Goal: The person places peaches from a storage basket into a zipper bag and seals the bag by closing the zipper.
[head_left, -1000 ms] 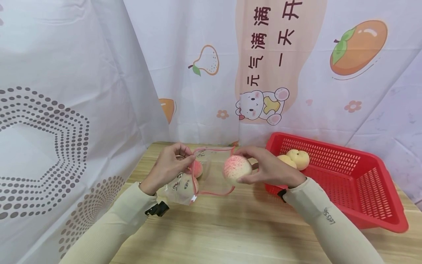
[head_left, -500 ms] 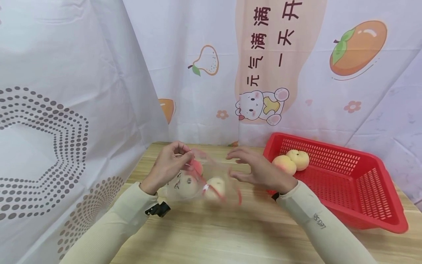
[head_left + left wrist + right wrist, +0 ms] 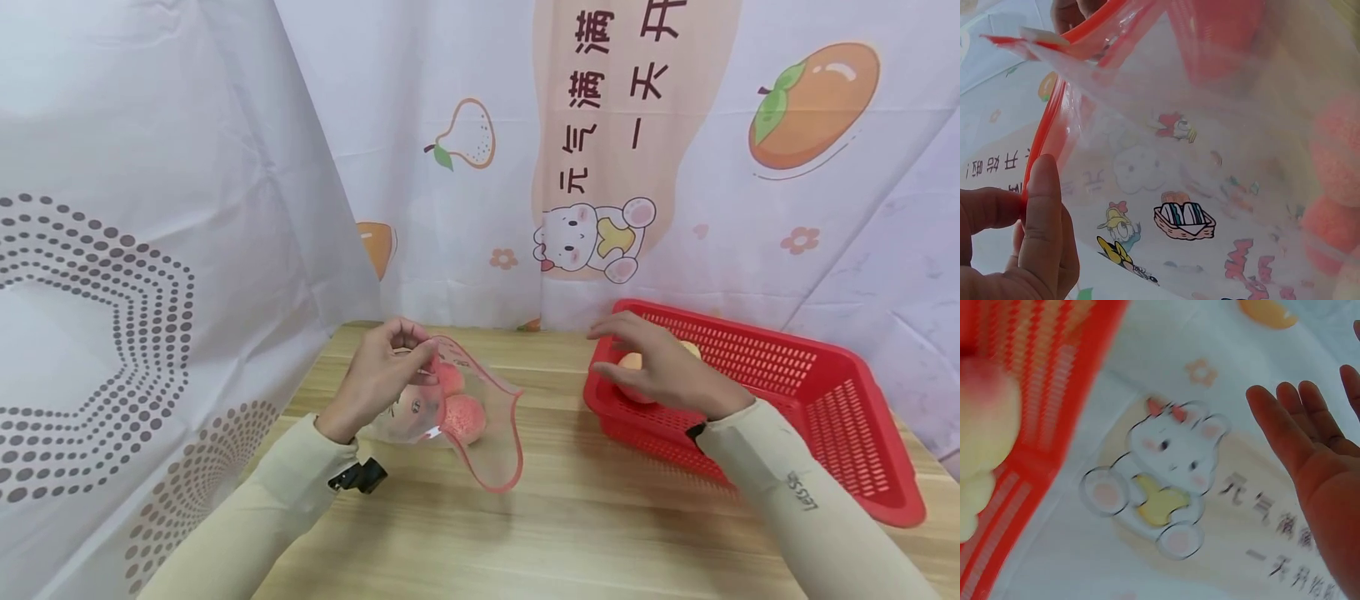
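My left hand (image 3: pixel 390 367) pinches the red rim of a clear printed zip bag (image 3: pixel 495 454), thumb against fingers, as the left wrist view shows closely. Several peaches lie in the bag, among them a pink one (image 3: pixel 465 418) near its mouth, which gapes to the right. Over the left end of the red basket (image 3: pixel 825 417), my right hand (image 3: pixel 667 367) holds nothing, its fingers extended. Beneath that hand sits a peach (image 3: pixel 632 375), partly covered by it; another pale peach (image 3: pixel 985 419) shows in the basket in the right wrist view.
The wooden table (image 3: pixel 525 542) carries the bag and the basket. A printed curtain (image 3: pixel 465 233) hangs along the back edge, and a white dotted cloth (image 3: pixel 150 250) drapes on the left.
My right hand let go of a peach at the bag's mouth and moved right over the basket. The bag's mouth sagged downward; my left hand kept its pinch.
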Available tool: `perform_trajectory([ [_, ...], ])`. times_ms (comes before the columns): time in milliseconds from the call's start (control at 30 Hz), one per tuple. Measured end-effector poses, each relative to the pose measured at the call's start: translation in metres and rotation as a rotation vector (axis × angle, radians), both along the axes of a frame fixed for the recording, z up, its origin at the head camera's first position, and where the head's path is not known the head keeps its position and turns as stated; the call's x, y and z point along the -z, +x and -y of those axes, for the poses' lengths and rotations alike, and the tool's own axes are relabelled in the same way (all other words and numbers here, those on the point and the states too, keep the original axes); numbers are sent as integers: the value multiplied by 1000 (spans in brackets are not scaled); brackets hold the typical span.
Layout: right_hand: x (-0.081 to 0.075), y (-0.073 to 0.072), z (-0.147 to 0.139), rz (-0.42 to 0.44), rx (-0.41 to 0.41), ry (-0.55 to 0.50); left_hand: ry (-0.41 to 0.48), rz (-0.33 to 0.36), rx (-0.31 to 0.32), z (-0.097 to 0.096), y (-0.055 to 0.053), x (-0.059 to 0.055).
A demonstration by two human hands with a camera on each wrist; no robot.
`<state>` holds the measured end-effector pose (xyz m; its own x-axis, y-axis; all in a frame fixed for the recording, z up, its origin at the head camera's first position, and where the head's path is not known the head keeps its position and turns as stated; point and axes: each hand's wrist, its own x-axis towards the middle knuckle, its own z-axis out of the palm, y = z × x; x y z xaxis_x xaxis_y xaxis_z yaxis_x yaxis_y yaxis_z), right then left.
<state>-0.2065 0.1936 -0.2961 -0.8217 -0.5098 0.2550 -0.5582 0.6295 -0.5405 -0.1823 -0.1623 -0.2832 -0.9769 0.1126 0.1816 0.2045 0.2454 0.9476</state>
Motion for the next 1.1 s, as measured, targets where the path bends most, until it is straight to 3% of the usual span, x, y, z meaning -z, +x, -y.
perform_trajectory([
  [333,2,-11,-27,104,73,19,-20,5,-5,1,2,-1],
  [1100,1,-26,-40,172,101,87,-50,-5,6,1,2,-1],
])
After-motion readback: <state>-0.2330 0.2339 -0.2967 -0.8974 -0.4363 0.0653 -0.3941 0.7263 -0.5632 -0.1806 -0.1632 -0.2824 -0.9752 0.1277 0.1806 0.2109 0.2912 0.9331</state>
